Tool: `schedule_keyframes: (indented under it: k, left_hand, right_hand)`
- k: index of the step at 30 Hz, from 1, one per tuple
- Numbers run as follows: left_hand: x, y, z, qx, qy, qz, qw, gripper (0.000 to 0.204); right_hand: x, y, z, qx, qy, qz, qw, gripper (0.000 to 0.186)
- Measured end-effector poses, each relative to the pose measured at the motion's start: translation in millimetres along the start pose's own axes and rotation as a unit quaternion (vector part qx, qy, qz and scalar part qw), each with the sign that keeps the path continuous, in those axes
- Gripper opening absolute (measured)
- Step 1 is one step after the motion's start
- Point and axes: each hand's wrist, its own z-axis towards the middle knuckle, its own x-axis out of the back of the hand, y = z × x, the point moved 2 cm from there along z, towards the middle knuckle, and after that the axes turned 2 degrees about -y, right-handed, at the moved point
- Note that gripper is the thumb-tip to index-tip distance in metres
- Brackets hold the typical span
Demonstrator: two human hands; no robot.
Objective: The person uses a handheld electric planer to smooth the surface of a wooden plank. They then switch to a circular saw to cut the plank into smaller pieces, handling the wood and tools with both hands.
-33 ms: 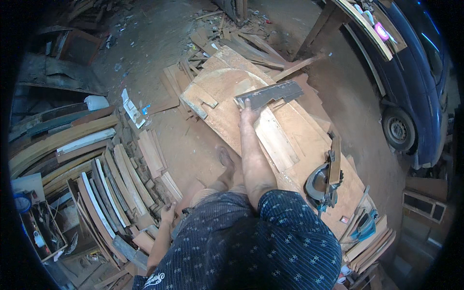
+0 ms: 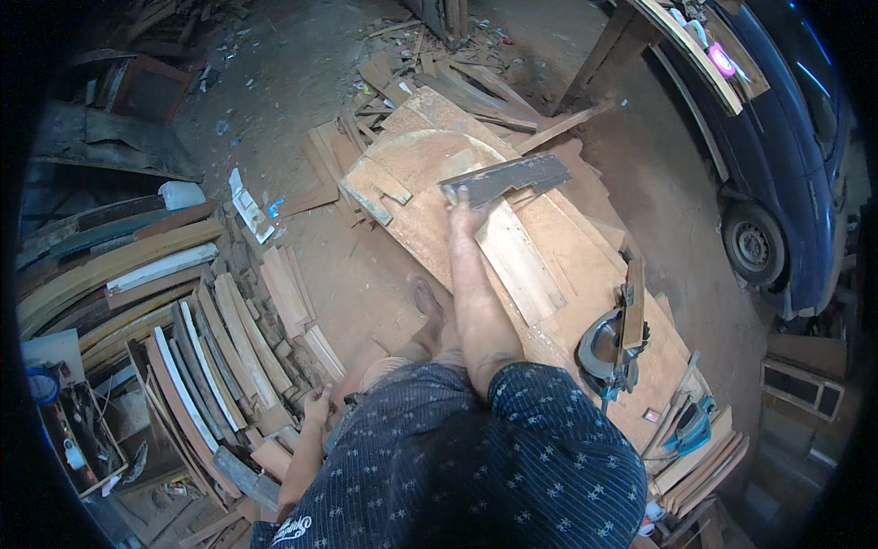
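My right hand (image 2: 465, 216) grips the near left end of a dark-faced wooden board (image 2: 526, 176), thumb on top. The board has a stepped notch in its near edge and lies over a plywood-topped workbench (image 2: 425, 114). A pale plank (image 2: 519, 258) lies on the bench just beyond my right forearm. On the left, my left hand (image 2: 317, 403) hangs beside my hip with its fingers curled, and nothing shows in it. A small notched wood piece (image 2: 382, 183) sits at the bench's left edge, apart from the board.
A circular saw (image 2: 604, 352) stands on the bench's right part, with a teal power tool (image 2: 692, 428) beyond it. Stacked planks (image 2: 197, 366) fill the left side. Scrap wood (image 2: 476, 91) lies past the bench's far end. A blue car (image 2: 777, 165) is parked at right.
My right hand and the dark-faced board have shifted slightly to the left. My left hand looks unmoved.
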Motion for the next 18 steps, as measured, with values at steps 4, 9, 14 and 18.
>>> schedule_keyframes:
  k: [4,9,14,18]
  left_hand:
    - [-7.5,40.7,-18.8,0.07,-0.026,-0.013,0.997,0.046]
    - [-14.2,91.3,17.7,-0.045,-0.026,0.087,0.995,0.048]
    - [-42.5,131.4,17.0,-0.09,-0.045,0.038,0.994,0.057]
    - [-64.6,169.2,-10.2,-0.096,-0.069,0.043,0.992,0.068]
  right_hand:
    - [-15.5,27.6,-104.6,0.313,-0.051,-0.347,0.883,0.064]
    - [2.7,91.7,-245.8,0.147,-0.611,-0.426,0.651,0.063]
    - [64.7,10.9,-212.2,0.02,-0.613,-0.548,0.569,0.055]
    - [162.9,-47.7,-73.0,0.233,-0.269,-0.707,0.611,0.088]
